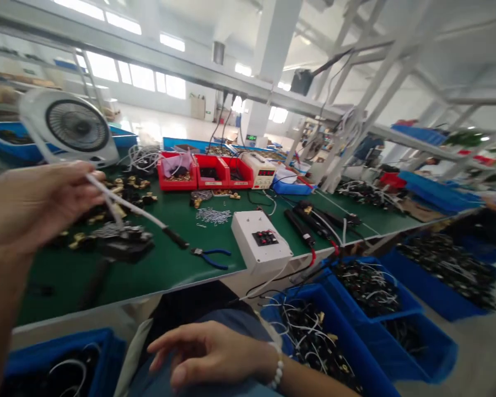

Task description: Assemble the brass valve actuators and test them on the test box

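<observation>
Two hands sit well apart: the left hand, raised above the smooth green bench, pinches a thin white cable with a black end; the right hand, released and loosely curled, is over the lap. Bare surface separates the blue-handled metal pliers from the bench's front edge.

Left hand raised, pinching, right hand low, open
</observation>
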The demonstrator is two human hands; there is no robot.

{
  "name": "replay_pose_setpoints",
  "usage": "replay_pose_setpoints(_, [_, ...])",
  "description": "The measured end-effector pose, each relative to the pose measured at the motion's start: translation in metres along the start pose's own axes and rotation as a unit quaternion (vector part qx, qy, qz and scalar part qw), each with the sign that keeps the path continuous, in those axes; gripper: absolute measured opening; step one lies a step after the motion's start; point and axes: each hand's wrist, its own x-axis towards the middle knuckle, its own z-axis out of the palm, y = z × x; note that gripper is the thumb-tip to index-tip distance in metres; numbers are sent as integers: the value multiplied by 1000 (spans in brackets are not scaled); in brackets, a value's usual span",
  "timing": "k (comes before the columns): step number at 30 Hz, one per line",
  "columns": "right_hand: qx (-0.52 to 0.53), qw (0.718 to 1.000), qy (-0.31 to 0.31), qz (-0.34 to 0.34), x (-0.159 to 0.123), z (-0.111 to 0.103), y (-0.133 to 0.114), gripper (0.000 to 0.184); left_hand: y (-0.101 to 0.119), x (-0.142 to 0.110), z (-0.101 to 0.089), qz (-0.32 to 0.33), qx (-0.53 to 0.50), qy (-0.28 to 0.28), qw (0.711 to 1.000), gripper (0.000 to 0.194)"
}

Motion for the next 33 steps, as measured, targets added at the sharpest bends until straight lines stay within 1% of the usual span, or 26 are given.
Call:
replay_pose_setpoints(2, [31, 999, 9, -20, 2, -4, 4, 83, 1, -22, 1, -84, -126, 6, 988, 35])
replay_pose_setpoints(4, [79, 994, 39, -59, 3, -8, 2, 99, -12, -46, 9, -115, -136, 2, 984, 32])
replay_pose_setpoints(6, [124, 984, 76, -100, 3, -9, -5, 102, -37, -70, 12, -152, -149, -5, 977, 21])
replay_pose_setpoints(8, [151, 972, 116, -138, 2, -8, -13, 87, -67, -91, 5, -189, -147, -28, 971, 5])
replay_pose_setpoints(9, [157, 966, 134, -154, 1, -8, -16, 73, -81, -101, -1, -204, -119, -53, 970, 15])
replay_pose_setpoints(10, [158, 961, 153, -167, 1, -8, -17, 55, -94, -108, -7, -214, -55, -78, 972, 26])
replay_pose_setpoints(11, [152, 957, 172, -177, 1, -8, -18, 39, -103, -115, -14, -218, 23, -82, 972, 36])
replay_pose_setpoints(12, [139, 955, 188, -183, 1, -8, -17, 27, -110, -120, -18, -206, 99, -55, 972, 43])
replay_pose_setpoints(13, [115, 955, 200, -183, 2, -8, -15, 23, -113, -124, -21, -174, 173, -8, 969, 49])
replay_pose_setpoints(14, [83, 958, 210, -177, 2, -8, -13, 22, -113, -127, -20, -123, 236, 46, 963, 52])
replay_pose_setpoints(15, [47, 961, 214, -168, 3, -8, -10, 22, -111, -131, -17, -64, 281, 83, 954, 54])
replay_pose_setpoints(16, [14, 963, 215, -160, 4, -7, -8, 22, -107, -135, -10, -9, 309, 83, 947, 52])
replay_pose_setpoints(17, [-15, 965, 215, -151, 4, -6, -7, 24, -102, -139, -1, 37, 329, 42, 943, 48])
replay_pose_setpoints(18, [-36, 965, 215, -145, 4, -5, -6, 29, -97, -144, 9, 59, 328, -36, 942, 43])
replay_pose_setpoints(19, [-47, 965, 214, -143, 4, -4, -6, 37, -93, -148, 20, 57, 313, -132, 939, 38])
replay_pose_setpoints(20, [-51, 965, 212, -143, 3, -4, -6, 47, -91, -152, 31, 61, 301, -204, 930, 35])
replay_pose_setpoints(21, [-58, 966, 208, -143, 1, -5, -5, 56, -90, -154, 40, 64, 300, -232, 923, 33])
replay_pose_setpoints(23, [-119, 962, 205, -135, -2, -10, -3, 60, -89, -158, 51, 79, 302, -232, 921, 33])
replay_pose_setpoints(24, [-188, 951, 213, -122, -3, -15, -1, 57, -89, -158, 52, 92, 297, -216, 925, 32])
replay_pose_setpoints(25, [-287, 927, 225, -91, -4, -21, 2, 53, -88, -158, 52, 110, 286, -200, 931, 30])
replay_pose_setpoints(26, [-394, 887, 235, -45, -5, -29, 6, 49, -86, -159, 51, 130, 270, -188, 935, 27])
replay_pose_setpoints(27, [-488, 838, 242, 8, -5, -38, 11, 46, -84, -159, 49, 152, 254, -176, 939, 24])
replay_pose_setpoints(28, [-556, 793, 242, 60, -5, -47, 15, 44, -81, -159, 48, 171, 242, -164, 941, 21])
replay_pose_setpoints(29, [-594, 762, 236, 103, -4, -56, 20, 42, -77, -160, 46, 185, 236, -155, 941, 17])
replay_pose_setpoints(30, [-609, 748, 227, 136, -3, -65, 24, 38, -74, -160, 45, 193, 233, -151, 941, 15])
replay_pose_setpoints(33, [-611, 740, 216, 178, -1, -84, 34, 22, -64, -164, 45, 201, 231, -144, 941, 11])
